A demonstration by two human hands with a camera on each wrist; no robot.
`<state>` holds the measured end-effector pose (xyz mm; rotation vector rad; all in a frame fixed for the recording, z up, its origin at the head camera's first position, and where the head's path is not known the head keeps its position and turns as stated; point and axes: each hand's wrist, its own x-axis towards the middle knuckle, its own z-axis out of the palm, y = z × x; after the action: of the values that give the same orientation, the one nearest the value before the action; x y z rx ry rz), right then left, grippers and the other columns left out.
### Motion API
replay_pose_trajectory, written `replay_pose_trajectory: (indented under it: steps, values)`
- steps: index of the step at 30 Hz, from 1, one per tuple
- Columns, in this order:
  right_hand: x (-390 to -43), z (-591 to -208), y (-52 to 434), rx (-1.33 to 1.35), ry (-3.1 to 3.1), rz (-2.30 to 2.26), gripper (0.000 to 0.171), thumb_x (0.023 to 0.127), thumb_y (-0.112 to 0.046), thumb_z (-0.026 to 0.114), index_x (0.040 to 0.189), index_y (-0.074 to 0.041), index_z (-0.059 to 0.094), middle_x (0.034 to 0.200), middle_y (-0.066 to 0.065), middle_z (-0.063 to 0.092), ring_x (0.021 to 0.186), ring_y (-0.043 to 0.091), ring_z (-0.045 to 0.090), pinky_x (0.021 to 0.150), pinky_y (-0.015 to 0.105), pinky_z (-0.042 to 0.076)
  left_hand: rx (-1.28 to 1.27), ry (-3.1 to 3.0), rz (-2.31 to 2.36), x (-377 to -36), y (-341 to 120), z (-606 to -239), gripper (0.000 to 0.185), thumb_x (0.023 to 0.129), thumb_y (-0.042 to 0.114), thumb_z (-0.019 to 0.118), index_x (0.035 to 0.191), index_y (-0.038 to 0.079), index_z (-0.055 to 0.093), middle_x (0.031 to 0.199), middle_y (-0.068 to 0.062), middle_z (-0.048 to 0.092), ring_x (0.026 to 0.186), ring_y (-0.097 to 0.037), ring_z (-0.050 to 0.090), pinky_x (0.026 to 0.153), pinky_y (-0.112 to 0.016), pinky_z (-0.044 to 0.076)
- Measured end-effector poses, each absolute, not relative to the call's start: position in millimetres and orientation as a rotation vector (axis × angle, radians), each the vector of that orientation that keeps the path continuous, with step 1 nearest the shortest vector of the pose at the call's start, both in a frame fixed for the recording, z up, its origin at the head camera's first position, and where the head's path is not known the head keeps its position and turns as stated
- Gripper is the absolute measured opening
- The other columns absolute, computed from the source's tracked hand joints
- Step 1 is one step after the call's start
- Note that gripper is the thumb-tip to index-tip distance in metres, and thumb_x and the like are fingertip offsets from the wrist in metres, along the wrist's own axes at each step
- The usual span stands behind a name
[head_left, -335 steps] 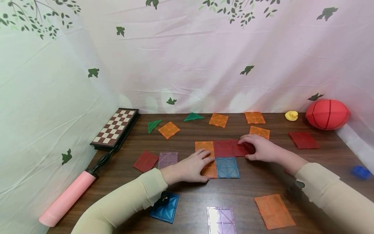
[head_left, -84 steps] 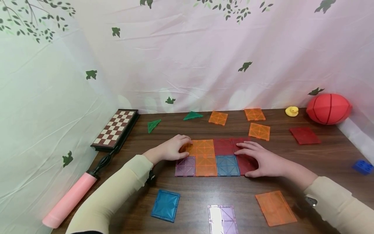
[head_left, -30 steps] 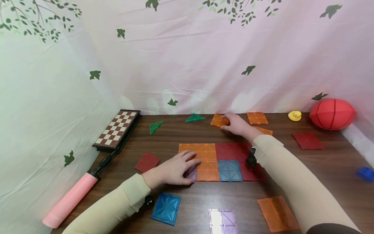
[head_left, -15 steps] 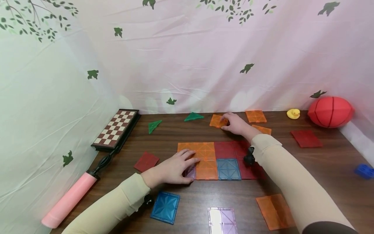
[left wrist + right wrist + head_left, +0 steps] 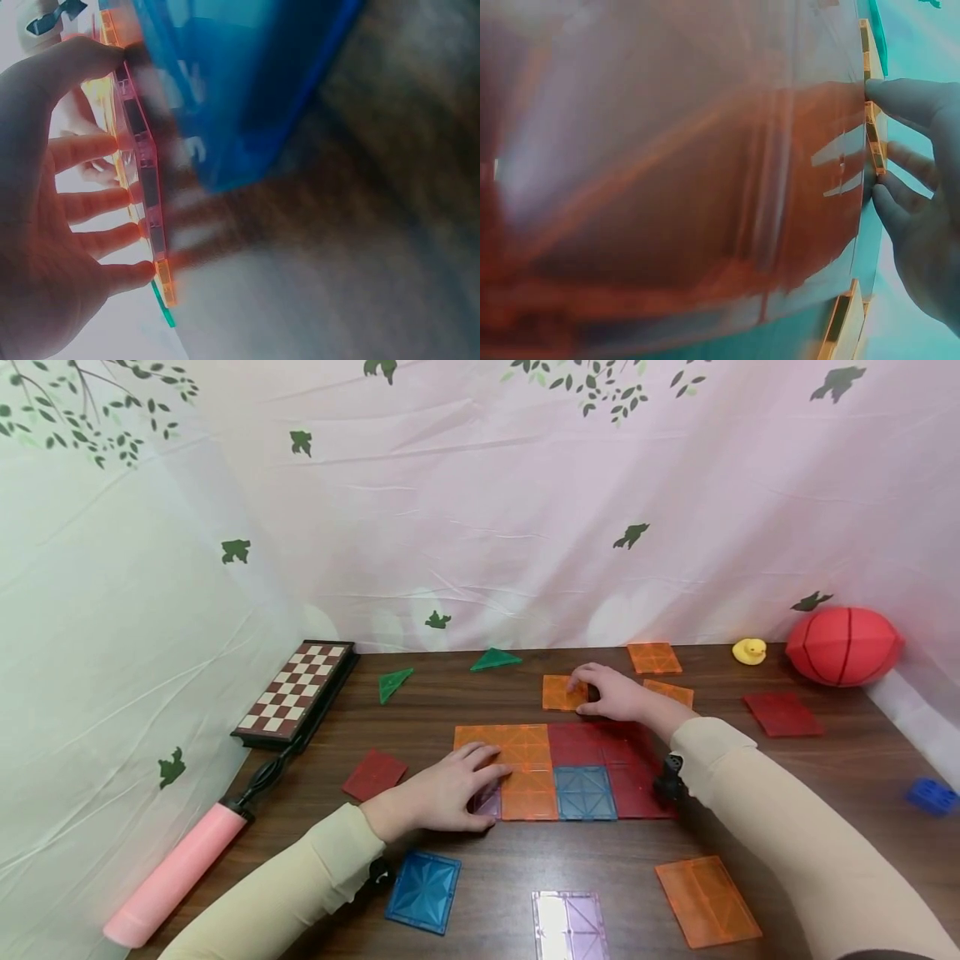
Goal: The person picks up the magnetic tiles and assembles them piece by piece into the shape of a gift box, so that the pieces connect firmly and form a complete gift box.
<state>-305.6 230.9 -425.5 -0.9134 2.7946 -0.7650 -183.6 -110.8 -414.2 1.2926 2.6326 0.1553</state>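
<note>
On the brown table lies a two-row block of magnetic tiles: orange tiles [image 5: 529,795], dark red tiles [image 5: 577,743], a blue tile [image 5: 586,793] and a purple tile [image 5: 491,806]. My left hand [image 5: 446,789] rests on the block's left end, fingers spread, covering most of the purple tile. The left wrist view has its fingertips along the tile edges. Behind the block, my right hand [image 5: 617,695] holds an orange square tile [image 5: 557,693] by its right side. In the right wrist view, thumb and fingertips meet that tile's edges.
Loose tiles lie around: red [image 5: 375,775], blue [image 5: 423,892], clear purple [image 5: 570,927], orange [image 5: 708,902] and green triangles [image 5: 495,660]. A chessboard [image 5: 294,689] and pink pump [image 5: 180,868] are left; a rubber duck [image 5: 749,651] and red ball [image 5: 844,646] sit back right.
My right hand has drawn the orange tile from the back toward the block and turned it straighter. The left hand has stayed put over the last second. Earlier, the block grew by several tiles.
</note>
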Motion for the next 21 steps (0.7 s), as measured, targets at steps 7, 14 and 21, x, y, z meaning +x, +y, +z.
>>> replay_pose_trajectory:
  steps: [7, 14, 21]
  values:
    - [-295, -425, 235, -0.976, 2.774, -0.791, 0.027, 0.091, -0.009, 0.074, 0.117, -0.006, 0.066, 0.134, 0.019, 0.055, 0.121, 0.039, 0.05, 0.103, 0.058, 0.042, 1.281, 2.631, 0.148, -184, -111, -415, 0.074, 0.092, 0.049, 0.068, 0.156, 0.021, 0.042, 0.16, -0.012, 0.034, 0.146, -0.033, 0.031, 0.114, -0.05, 0.035]
    - [-289, -423, 235, -0.968, 2.762, -0.805, 0.023, 0.091, -0.006, 0.07, 0.114, -0.006, 0.067, 0.134, 0.019, 0.054, 0.121, 0.038, 0.05, 0.102, 0.058, 0.042, 1.273, 2.625, 0.15, -185, -111, -416, 0.075, 0.092, 0.049, 0.068, 0.156, 0.021, 0.042, 0.161, -0.012, 0.034, 0.146, -0.035, 0.03, 0.114, -0.051, 0.035]
    - [-284, -421, 233, -0.937, 2.771, -0.8, 0.021, 0.091, -0.006, 0.067, 0.112, -0.008, 0.067, 0.133, 0.018, 0.055, 0.116, 0.037, 0.05, 0.099, 0.057, 0.043, 1.28, 2.624, 0.16, -185, -112, -416, 0.074, 0.092, 0.049, 0.068, 0.156, 0.021, 0.042, 0.161, -0.013, 0.034, 0.146, -0.035, 0.031, 0.114, -0.051, 0.034]
